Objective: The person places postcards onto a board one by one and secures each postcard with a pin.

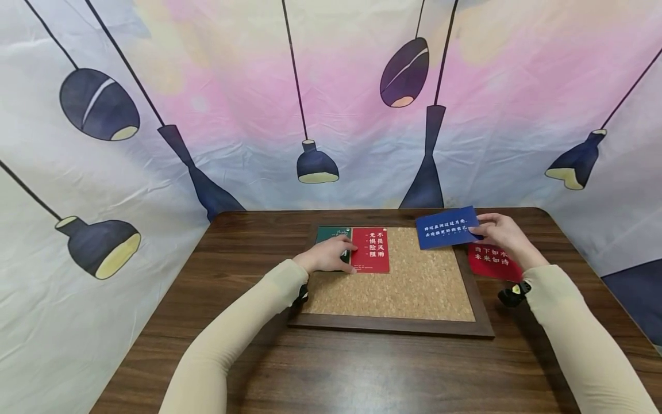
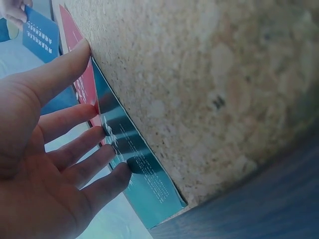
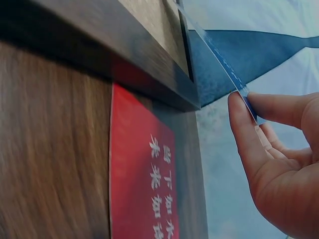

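My right hand [image 1: 493, 233] pinches a blue card [image 1: 446, 227] with white lettering by its right end, between thumb and fingers, as the right wrist view shows. The card is held tilted over the top right corner of a framed cork board [image 1: 393, 299]. On the board's upper left, my left hand [image 1: 328, 254] rests with spread, nearly straight fingers on a green card [image 2: 144, 169] and a red card [image 1: 373, 253] lying side by side. Its thumb touches near the red card's lower edge. Part of the green card is hidden under that hand.
A second red card [image 3: 139, 164] with white characters lies on the table right of the board's frame [image 1: 393, 328], partly under the right wrist. The brown wooden table [image 1: 331, 374] reaches back to a cloth backdrop [image 1: 233, 86] printed with hanging lamps.
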The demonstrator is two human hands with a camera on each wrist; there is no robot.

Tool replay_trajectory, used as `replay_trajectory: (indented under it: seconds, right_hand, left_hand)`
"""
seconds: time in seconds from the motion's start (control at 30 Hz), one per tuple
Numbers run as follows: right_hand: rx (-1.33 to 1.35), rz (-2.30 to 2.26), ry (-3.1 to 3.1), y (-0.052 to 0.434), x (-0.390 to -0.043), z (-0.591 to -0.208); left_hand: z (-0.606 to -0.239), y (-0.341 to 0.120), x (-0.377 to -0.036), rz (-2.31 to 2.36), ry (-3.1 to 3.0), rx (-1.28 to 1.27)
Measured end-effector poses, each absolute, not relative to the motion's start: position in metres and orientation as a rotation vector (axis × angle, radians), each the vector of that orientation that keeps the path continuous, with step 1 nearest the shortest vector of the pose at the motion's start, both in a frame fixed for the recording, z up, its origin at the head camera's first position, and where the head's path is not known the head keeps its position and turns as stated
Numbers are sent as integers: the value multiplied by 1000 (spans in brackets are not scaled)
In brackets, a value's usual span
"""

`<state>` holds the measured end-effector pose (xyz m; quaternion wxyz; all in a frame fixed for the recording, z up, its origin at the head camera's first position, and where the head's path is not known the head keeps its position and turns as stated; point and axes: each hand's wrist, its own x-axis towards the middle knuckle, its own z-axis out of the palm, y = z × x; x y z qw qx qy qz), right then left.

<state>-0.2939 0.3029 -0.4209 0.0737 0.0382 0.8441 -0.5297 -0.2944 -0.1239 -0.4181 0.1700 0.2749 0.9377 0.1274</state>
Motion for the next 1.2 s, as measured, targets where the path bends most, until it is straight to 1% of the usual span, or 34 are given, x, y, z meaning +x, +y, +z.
replay_trajectory:
  seconds: [0.3, 0.67, 1.2]
  right_hand:
    - [119, -1597, 2474, 285, -291, -425]
    - [5, -1441, 2566, 267, -289, -432]
    - [-11, -1209, 2619, 253, -291, -430]
  left_hand:
    - [-418, -125, -293, 355, 2661, 780]
    - [-420, -125, -294, 367, 2652, 773]
    - [-417, -124, -294, 362, 2661, 777]
